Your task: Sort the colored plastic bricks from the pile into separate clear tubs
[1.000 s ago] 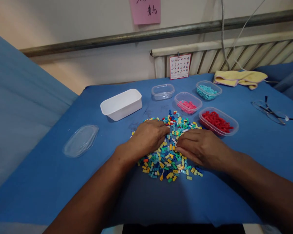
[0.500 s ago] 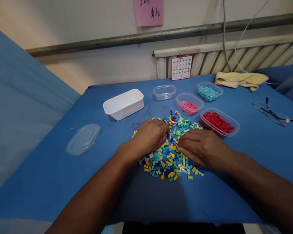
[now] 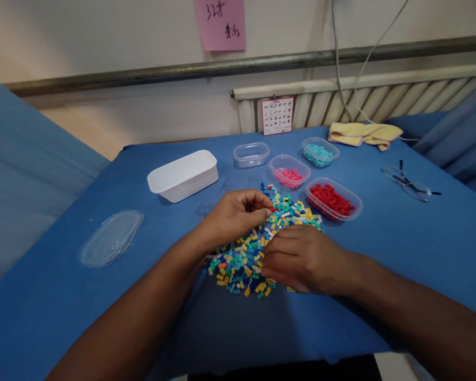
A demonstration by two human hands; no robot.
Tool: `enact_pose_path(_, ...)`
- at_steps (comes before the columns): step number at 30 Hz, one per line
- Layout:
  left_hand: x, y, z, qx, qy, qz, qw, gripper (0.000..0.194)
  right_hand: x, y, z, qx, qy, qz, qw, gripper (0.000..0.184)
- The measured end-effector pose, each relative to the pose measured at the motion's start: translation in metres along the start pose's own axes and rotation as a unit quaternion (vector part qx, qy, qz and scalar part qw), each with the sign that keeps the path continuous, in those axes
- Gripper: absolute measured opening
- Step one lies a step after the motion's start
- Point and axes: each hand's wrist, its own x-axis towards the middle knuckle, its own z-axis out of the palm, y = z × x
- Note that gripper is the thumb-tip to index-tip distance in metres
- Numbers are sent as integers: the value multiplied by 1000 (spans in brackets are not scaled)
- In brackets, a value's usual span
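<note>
A pile of small mixed-colour toy bricks (image 3: pixel 238 259) is spread over the blue cloth in front of me. Above its upper part, my left hand (image 3: pixel 240 214) pinches a red brick (image 3: pixel 272 210) between thumb and fingertips. My right hand (image 3: pixel 301 259) rests palm down on the pile's right side, fingers bent and close together; their tips are hidden, so what they hold, if anything, does not show. Just beyond the pile stand clear tubs: one of red bricks (image 3: pixel 333 200), one of pink bricks (image 3: pixel 289 175) and one of light-blue bricks (image 3: pixel 318 153).
At the back stands a clear tub (image 3: pixel 251 156) with nothing seen in it, beside a white bin (image 3: pixel 184 177). Clear lids (image 3: pixel 111 238) lie at left. Glasses (image 3: pixel 408 182) and a yellow cloth (image 3: pixel 363 135) lie at right. A picture card (image 3: pixel 277 116) hangs on the radiator.
My left hand has lifted and turned, and a red brick now shows in its pinch. My right hand has moved left and nearer to me over the pile. The camera view has shifted right.
</note>
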Motion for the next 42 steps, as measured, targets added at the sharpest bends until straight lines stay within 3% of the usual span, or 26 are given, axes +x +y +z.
enact_pose_path(6,37,32,37,181,-69,125,973,13,5,-4,0,-36,-4,-20,999,37)
enact_pose_path(11,85,50,82,379,-99,249,886,21,2,2,4,-52,25,-34,998,37)
enact_pose_path(13,98,54,93,444,-125,249,852,27,2,4,4,-50,39,-35,997,37)
enact_pose_path(15,104,58,94,471,-139,239,838,34,2,4,1,-48,42,-34,997,38)
enact_pose_path(18,101,60,76,445,-110,239,856,37,2,2,-4,-45,29,-25,998,39)
enact_pose_path(23,68,54,11,389,13,207,897,28,-1,3,-4,-20,5,8,1000,31)
enact_pose_path(26,32,45,-30,424,50,145,893,27,-3,7,-3,-18,-7,42,999,27)
enact_pose_path(29,-2,30,-59,465,75,69,879,26,-6,15,-4,-47,11,94,994,25)
enact_pose_path(32,-22,9,-70,449,98,19,888,26,-8,25,-4,-95,31,143,985,22)
enact_pose_path(36,-28,-13,-67,467,72,7,881,26,-9,35,1,-136,26,190,972,18)
enact_pose_path(42,-34,-14,-59,488,2,53,871,24,-10,29,0,-105,2,138,985,16)
